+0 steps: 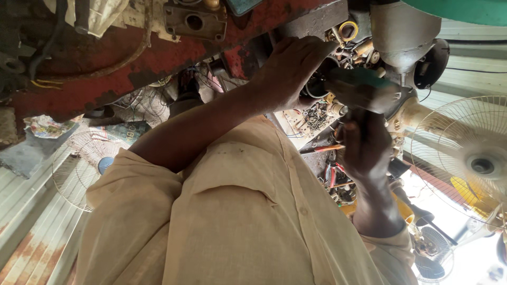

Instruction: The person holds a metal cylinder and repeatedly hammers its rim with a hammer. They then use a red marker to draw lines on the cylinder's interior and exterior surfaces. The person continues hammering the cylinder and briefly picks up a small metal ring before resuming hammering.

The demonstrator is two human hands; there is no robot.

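A green-handled tool, blurred, lies level above the cluttered workbench, against a dark motor part.

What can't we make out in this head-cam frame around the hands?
- Head view: what the left hand grips is hidden by its own fingers; the green thing above it is motion-blurred.
- Head view: the right hand covers the part it presses on, so the contact is hidden.
- Small parts on the bench are too small to tell apart.
- The wire fan guard is cut by the right edge.

A cluttered workbench sat at the frame's upper center, strewn with small metal parts, an orange-handled screwdriver and red-handled pliers.
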